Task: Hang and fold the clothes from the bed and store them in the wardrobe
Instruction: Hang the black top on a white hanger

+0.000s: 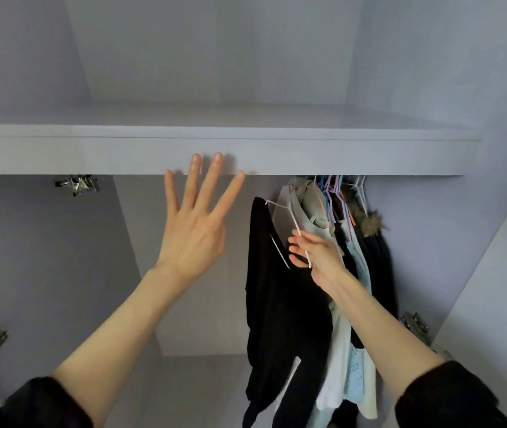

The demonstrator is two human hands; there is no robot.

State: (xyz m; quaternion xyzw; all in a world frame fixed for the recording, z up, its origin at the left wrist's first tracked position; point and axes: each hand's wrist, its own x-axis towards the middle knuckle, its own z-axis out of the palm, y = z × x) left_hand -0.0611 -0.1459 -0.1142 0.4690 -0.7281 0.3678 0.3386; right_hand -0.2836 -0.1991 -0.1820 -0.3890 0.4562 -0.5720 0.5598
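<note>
Your left hand (195,225) is raised in front of the wardrobe (493,88), fingers straight and spread, holding nothing; the fingertips (196,159) reach the front edge of the shelf (91,152), though you cannot tell from here whether they touch it. Your right hand (317,254) pinches the white hanger (295,223) by its lower wire, thumb and fingers curled round it. The black top (280,304) hangs on that hanger, draped down in front of the open wardrobe just left of the other clothes. The hanger's hook end runs up toward the underside of the shelf; the rail itself is hidden. To the right, more garments hang packed together: a pale top (338,350), a light blue piece (358,375), and a dark coat (379,261) with a fur trim, on pink, blue and white hangers. Metal hinges (77,184) show on the side panels. Dark sleeves (450,396) cover your forearms near the bottom edge.
</note>
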